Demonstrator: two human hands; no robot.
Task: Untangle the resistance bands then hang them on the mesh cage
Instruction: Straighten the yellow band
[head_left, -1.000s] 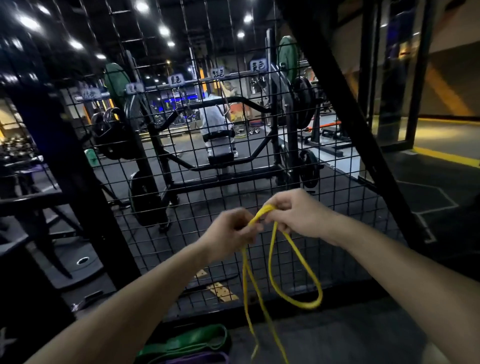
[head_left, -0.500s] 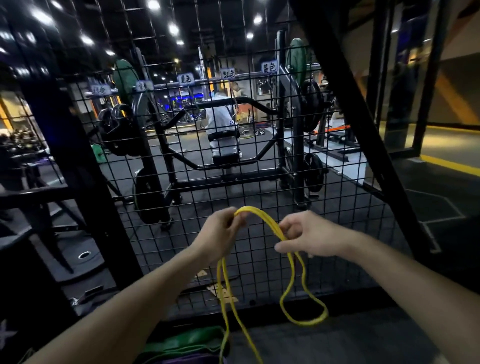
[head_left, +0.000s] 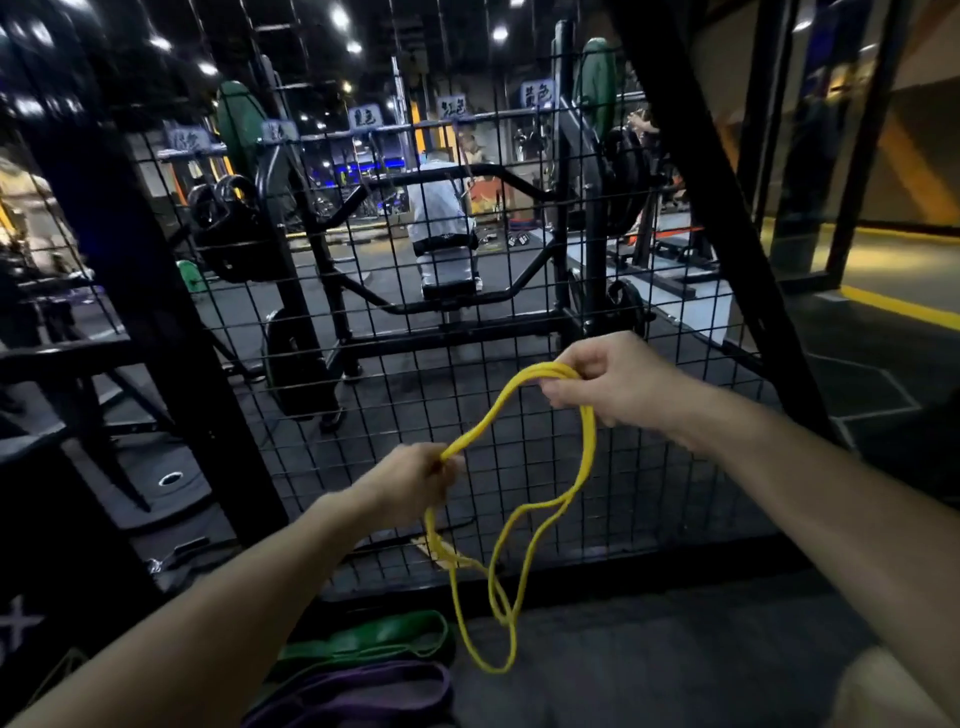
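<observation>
A tangled yellow band (head_left: 524, 525) is pinched by the left hand (head_left: 410, 483) at seven o'clock and gripped by the right hand (head_left: 618, 384) at two; untangling is judged underway, its low crossed loops needing separation next.

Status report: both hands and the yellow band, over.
Left hand and right hand both grip yellow band. Band still crossed low, not hung. Mesh cage ahead, nothing blocking.

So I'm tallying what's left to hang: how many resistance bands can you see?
3. The yellow band hangs between both hands; the green band and purple band lie on the floor below. More may be hidden out of frame.
</observation>
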